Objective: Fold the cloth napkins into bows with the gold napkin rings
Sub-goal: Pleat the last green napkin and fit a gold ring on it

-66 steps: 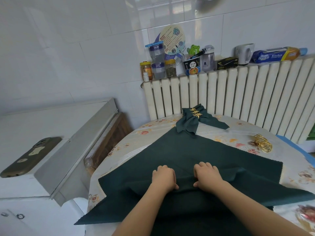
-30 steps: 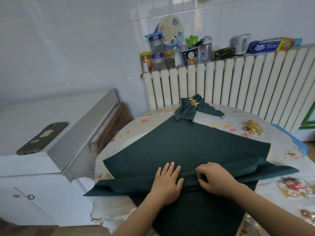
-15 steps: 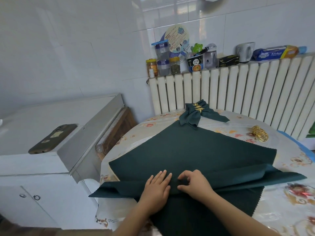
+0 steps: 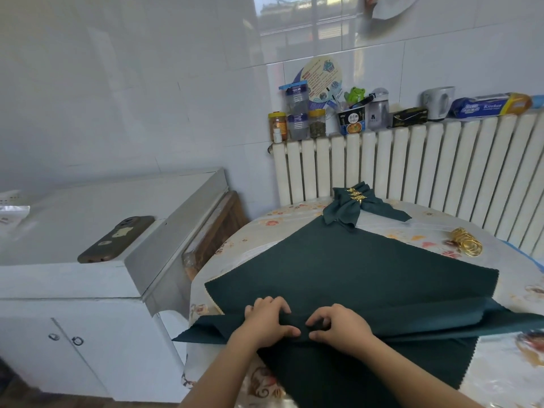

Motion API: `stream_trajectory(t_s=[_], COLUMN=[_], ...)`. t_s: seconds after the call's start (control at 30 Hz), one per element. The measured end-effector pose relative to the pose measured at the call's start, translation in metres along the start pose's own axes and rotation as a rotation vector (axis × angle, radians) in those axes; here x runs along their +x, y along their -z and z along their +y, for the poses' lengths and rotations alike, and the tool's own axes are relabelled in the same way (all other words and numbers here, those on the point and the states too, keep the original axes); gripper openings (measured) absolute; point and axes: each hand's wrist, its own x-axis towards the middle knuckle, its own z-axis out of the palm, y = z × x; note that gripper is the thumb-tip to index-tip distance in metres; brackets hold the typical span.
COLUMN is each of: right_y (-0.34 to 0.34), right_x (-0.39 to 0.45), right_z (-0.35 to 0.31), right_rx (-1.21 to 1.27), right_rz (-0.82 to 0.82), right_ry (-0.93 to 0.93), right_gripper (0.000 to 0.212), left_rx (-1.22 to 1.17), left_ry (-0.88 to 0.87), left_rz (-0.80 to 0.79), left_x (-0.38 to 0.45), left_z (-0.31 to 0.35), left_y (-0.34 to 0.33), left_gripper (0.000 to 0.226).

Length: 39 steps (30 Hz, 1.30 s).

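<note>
Since half a second ago the left hand [image 4: 266, 320], then laid flat with straight fingers on the pleat, has been curled over the fold, and both hands are now pinching it.

On the white cabinet [image 4: 88, 278] at the left a phone [image 4: 116, 239] is lying face down. Along the top of the radiator [image 4: 412, 163] a row of containers is seen: an orange-lidded jar [image 4: 277, 122] with brownish contents, two stacked clear tubs [image 4: 297, 110] whose contents cannot be made out, a jar of dark green dried matter [image 4: 317, 123], an instant noodle cup [image 4: 351, 122] holding pens, a grey mug [image 4: 438, 102] and a box of kitchen wrap [image 4: 488, 105].

The dark green napkin [image 4: 353, 272] is spread as a diamond on the flowered round table [image 4: 497, 372], with a pleated band gathered across its near half. That band is held at its middle: the left hand is curled over it from above with the thumb tucked below, and the right hand [image 4: 343, 326], just beside it, is pinching the same band between thumb and bent fingers. The two hands are close together, not touching. Both forearms reach in from the bottom edge.

At the far rim of the table a finished bow napkin [image 4: 350, 209] is lying, cinched by a gold ring [image 4: 356, 195]. To the right, well apart from the hands, a pile of gold napkin rings [image 4: 467, 245] is resting on the table.
</note>
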Motion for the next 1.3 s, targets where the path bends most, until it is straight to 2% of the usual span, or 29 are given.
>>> stream_trajectory(t_s=[0.1, 0.23, 0.37, 0.47, 0.57, 0.67, 0.83, 0.9, 0.97, 1.03, 1.13, 1.23, 1.3], right_y=[-0.001, -0.004, -0.008, -0.007, -0.005, -0.004, 0.005, 0.011, 0.014, 0.014, 0.007, 0.007, 0.017], right_x=[0.003, 0.005, 0.003, 0.004, 0.005, 0.007, 0.01, 0.007, 0.003, -0.002, -0.006, -0.006, -0.005], right_z=[-0.005, -0.008, -0.011, -0.013, -0.012, -0.009, -0.001, -0.001, 0.0, 0.002, 0.002, 0.005, 0.007], right_rx=[0.021, 0.035, -0.023, -0.048, -0.047, 0.0, 0.168, 0.217, 0.234, 0.201, 0.154, 0.043, 0.012], right_rz=[0.005, 0.003, 0.016, 0.016, 0.002, -0.036, -0.161, -0.162, -0.127, -0.082, -0.045, -0.046, -0.063], right_ry=[-0.06, -0.096, -0.109, -0.116, -0.12, -0.113, -0.09, -0.076, -0.073, -0.072, -0.035, 0.01, 0.006], right_gripper=[0.029, 0.034, 0.041, 0.043, 0.044, 0.044, 0.032, 0.026, 0.017, 0.035, 0.057, 0.041, 0.029], left_rx=[0.101, 0.152, 0.013, -0.04, -0.01, -0.123, -0.233, -0.234, -0.286, -0.281, -0.182, -0.156, -0.146], left_ry=[0.058, 0.076, 0.088, 0.029, -0.059, -0.087, -0.073, -0.096, -0.144, -0.181, -0.27, -0.313, -0.34], left_rz=[-0.091, -0.124, -0.164, -0.106, -0.016, -0.038, -0.167, -0.198, -0.219, -0.225, -0.135, -0.019, 0.086], left_x=[0.006, 0.009, 0.008, 0.004, -0.002, -0.008, -0.018, -0.02, -0.02, -0.023, -0.021, -0.018, -0.021], left_z=[0.005, 0.009, 0.001, 0.001, 0.014, 0.02, 0.027, 0.028, 0.027, 0.025, 0.013, 0.009, 0.011], left_y=[0.013, 0.021, 0.024, 0.023, 0.018, 0.021, 0.02, 0.021, 0.021, 0.02, 0.01, -0.005, -0.013], left_gripper=[0.054, 0.05, 0.049, 0.031, 0.027, 0.014, 0.024, 0.02, 0.025, 0.036, 0.033, 0.023, 0.026])
